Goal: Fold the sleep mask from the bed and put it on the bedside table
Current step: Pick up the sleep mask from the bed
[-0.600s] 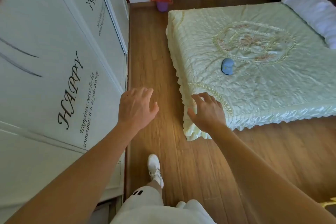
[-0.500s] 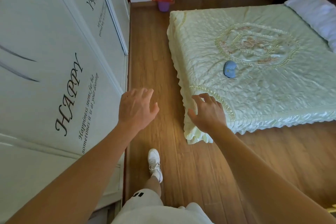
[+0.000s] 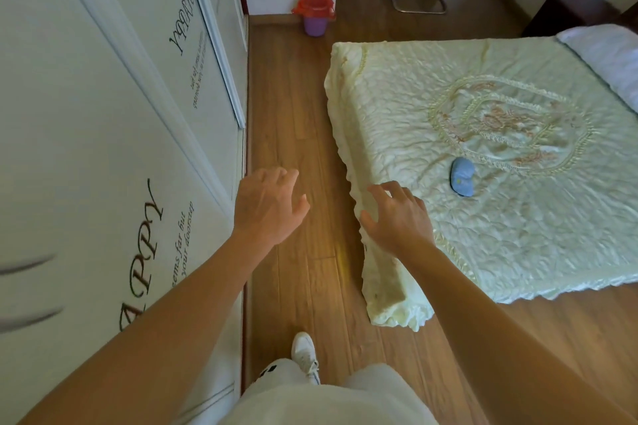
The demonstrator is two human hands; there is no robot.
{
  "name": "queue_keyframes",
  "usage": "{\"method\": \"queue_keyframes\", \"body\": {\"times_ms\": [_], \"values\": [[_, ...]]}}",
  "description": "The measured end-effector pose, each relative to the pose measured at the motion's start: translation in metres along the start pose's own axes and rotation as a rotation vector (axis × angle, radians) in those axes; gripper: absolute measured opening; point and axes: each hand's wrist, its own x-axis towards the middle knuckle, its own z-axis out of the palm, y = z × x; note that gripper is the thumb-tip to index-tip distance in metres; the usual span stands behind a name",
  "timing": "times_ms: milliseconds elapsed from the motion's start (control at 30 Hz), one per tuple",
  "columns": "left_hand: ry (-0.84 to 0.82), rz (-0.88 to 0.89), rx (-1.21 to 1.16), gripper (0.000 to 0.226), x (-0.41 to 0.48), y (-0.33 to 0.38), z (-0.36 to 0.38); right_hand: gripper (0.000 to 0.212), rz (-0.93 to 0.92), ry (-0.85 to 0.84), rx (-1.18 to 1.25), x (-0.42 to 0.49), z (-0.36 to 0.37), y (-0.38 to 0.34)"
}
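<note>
Reaching forward, left hand (image 3: pixel 267 205) and right hand (image 3: pixel 397 217) spread, empty

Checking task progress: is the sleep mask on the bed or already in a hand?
On the bed. The blue sleep mask lies on the bedspread; the right hand and left hand are empty.

Pillow (image 3: pixel 607 59) cropped, table (image 3: pixel 573 12) perhaps partly.

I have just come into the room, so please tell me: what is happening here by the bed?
A person stands at the corner of the bed, both arms stretched forward. The left hand and right hand are open and hold nothing. The blue sleep mask lies untouched on the bedspread, beyond the right hand.
</note>
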Motion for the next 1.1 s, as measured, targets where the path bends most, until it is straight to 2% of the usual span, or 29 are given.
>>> {"method": "queue_keyframes", "body": {"times_ms": [200, 467, 833, 1100], "values": [[-0.007, 0.042, -0.024, 0.054, 0.059, -0.014, 0.008, 0.048, 0.038, -0.006, 0.009, 0.051, -0.003, -0.004], [-0.028, 0.165, -0.017, 0.054, 0.156, 0.008, 0.034, 0.044, 0.103, -0.015, -0.026, 0.125, 0.002, 0.034], [-0.123, 0.468, 0.056, 0.051, 0.371, 0.133, 0.066, 0.051, 0.348, -0.002, 0.092, 0.271, -0.013, 0.173], [-0.21, 0.661, 0.085, 0.055, 0.457, 0.218, 0.1, 0.052, 0.57, 0.023, 0.182, 0.309, -0.024, 0.257]]}}
